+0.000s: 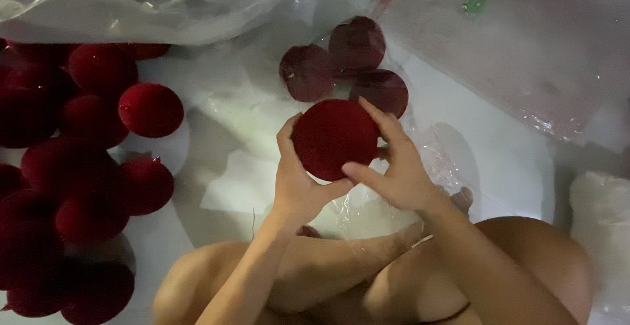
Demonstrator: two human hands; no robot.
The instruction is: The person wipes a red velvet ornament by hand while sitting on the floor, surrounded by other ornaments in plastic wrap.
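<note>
Head view, looking straight down: a dark red fuzzy ball is being held up between both hands, over a white floor and just above the person's folded legs.

Left hand is cupping the ball from below and from its left side. The thumb is lying up along the ball's left edge, the palm is sitting under it, and the fingers are curling around the far underside, mostly hidden. Grip is partly closed and in full contact with the ball. The left forearm is rising from the bottom edge of the frame, angled up and to the right.

Right hand is pressing on the ball's right side. The index finger is lying stretched along the upper right curve, the thumb is crossing under the lower right, and the other fingers are bent behind. The hand is half closed around the ball. The right forearm is coming in from the lower right, crossing over the knee.

Just beyond the held ball, three more red balls are sitting inside a clear plastic bag that is lying crumpled on the floor. A loose heap of red balls is filling the left edge. A large clear plastic sheet is lying across the top left.
</note>
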